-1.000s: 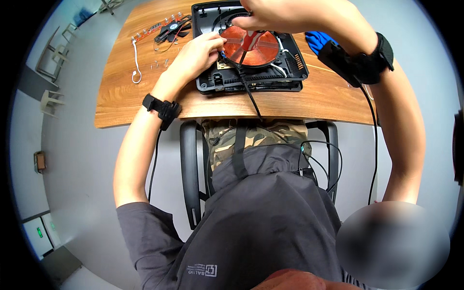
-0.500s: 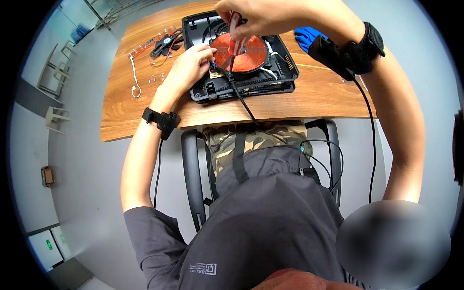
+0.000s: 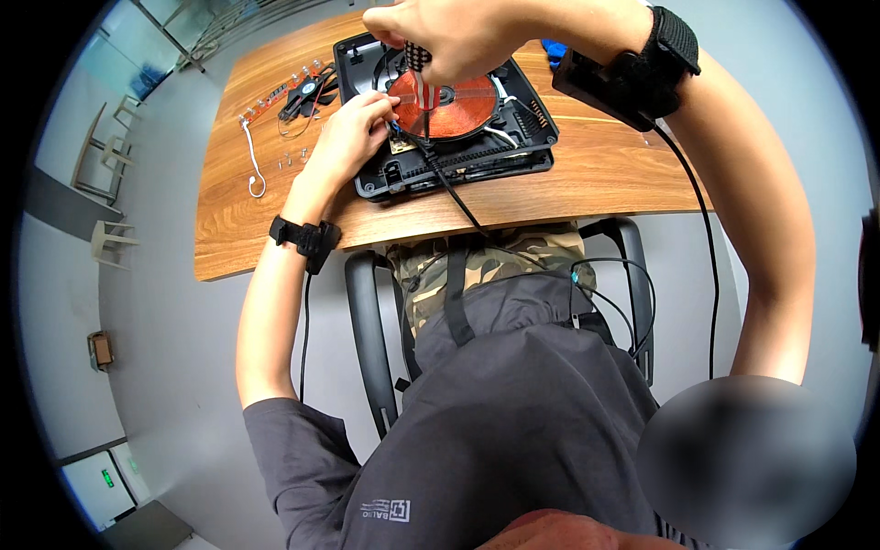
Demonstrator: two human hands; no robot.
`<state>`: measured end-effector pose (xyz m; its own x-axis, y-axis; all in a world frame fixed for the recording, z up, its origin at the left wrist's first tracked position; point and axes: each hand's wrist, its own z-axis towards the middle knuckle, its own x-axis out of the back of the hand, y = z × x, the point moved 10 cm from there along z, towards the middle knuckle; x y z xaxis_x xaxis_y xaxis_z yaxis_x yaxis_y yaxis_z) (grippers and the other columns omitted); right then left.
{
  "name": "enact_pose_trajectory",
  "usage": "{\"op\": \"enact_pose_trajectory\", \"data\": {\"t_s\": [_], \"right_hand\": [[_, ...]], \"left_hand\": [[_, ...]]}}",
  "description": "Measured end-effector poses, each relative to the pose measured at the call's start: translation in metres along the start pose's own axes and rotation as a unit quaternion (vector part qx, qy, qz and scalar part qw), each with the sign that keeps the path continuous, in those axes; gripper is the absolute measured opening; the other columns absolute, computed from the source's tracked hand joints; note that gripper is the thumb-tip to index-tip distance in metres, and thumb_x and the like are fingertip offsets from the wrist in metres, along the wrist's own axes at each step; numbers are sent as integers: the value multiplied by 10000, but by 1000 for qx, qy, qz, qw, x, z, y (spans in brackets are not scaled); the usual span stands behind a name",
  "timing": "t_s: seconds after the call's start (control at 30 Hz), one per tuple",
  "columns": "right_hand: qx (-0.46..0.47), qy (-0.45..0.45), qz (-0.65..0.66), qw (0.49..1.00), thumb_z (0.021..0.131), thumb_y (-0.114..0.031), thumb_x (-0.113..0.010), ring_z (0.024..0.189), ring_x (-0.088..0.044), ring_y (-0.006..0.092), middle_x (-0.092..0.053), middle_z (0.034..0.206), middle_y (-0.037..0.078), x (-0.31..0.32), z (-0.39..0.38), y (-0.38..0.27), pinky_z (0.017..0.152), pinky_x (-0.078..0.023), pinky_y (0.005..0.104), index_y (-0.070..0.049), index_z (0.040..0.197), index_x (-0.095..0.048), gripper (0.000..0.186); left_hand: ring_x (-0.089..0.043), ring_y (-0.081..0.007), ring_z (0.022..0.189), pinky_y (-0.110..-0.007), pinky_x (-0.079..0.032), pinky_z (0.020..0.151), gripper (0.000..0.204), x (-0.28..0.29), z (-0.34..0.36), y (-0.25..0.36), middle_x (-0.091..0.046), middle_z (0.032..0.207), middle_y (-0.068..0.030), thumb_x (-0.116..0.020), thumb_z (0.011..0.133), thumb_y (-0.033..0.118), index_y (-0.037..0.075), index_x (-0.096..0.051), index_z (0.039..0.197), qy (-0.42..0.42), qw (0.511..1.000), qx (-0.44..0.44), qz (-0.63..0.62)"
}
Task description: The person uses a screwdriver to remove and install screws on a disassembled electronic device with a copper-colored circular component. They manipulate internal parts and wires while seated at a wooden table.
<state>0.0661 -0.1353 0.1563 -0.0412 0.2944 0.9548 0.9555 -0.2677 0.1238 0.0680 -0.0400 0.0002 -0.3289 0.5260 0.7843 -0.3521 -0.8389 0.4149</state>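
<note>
A black plastic housing (image 3: pixel 367 190) of what looks like an induction cooker lies open on the table, with a round copper coil (image 3: pixel 470 115) in its middle. My right hand (image 3: pixel 467 41) grips a screwdriver (image 3: pixel 425 94) with a red and white handle from above. Its shaft points down at the near left part of the coil; the tip is hard to make out. My left hand (image 3: pixel 353 137) has its fingers pinched at the coil's left edge, close to a small circuit board (image 3: pixel 401 145). Whatever lies between those fingertips is hidden.
Left of the housing lie a black fan (image 3: pixel 307 93), a red strip-shaped circuit board (image 3: pixel 275 97), a white cable (image 3: pixel 254 165) and several small screws (image 3: pixel 291 159). A black power cord (image 3: pixel 458 197) hangs over the front edge. Blue cloth (image 3: pixel 554 52) shows behind my right wrist.
My right hand has shifted left and turned over the screwdriver, which now stands more upright. My right forearm covers more of the blue cloth. The left hand stays at the coil's edge.
</note>
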Motion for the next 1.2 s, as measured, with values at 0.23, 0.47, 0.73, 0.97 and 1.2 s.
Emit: {"op": "enact_pose_trajectory", "data": {"t_s": [0.23,0.47,0.73,0.97,1.2], "right_hand": [[-21,2,-13,1000,962,-265,-631,926,-727,361,-742,1054,226,2,-4,7,788,-581,460,19,1041,-748,318],[-60,-32,-50,996,970,-262,-594,958,-730,356,-747,1099,211,7,4,-9,813,-587,461,9,1067,-761,333],[-14,-25,-26,999,978,-225,-575,883,-727,343,-749,960,220,6,-2,5,801,-582,458,32,1037,-751,316],[-14,87,0,996,995,-183,-556,843,-719,343,-752,949,196,12,-9,2,784,-576,458,36,991,-750,293],[-64,-60,33,996,934,-235,-620,918,-704,303,-733,1054,192,13,-40,10,790,-573,410,18,1106,-694,315]], "left_hand": [[-667,-350,1046,-411,-556,874,225,-5,5,6,-675,1134,-108,-664,861,3,25,-672,1085,0,999,-35,1],[-676,-341,1057,-398,-561,887,175,4,-10,-9,-692,1166,-105,-660,861,1,18,-679,1034,3,1000,8,2],[-677,-326,1080,-396,-561,903,121,6,-11,-8,-695,1194,-93,-659,859,5,4,-669,979,3,1000,18,0],[-676,-322,1093,-396,-556,918,120,3,-9,-10,-698,1194,-102,-661,852,-18,-8,-660,971,-3,1000,26,1],[-687,-311,1085,-386,-555,929,136,-1,2,0,-709,1145,-108,-655,838,-50,-21,-649,970,-3,1000,2,-11]]}}
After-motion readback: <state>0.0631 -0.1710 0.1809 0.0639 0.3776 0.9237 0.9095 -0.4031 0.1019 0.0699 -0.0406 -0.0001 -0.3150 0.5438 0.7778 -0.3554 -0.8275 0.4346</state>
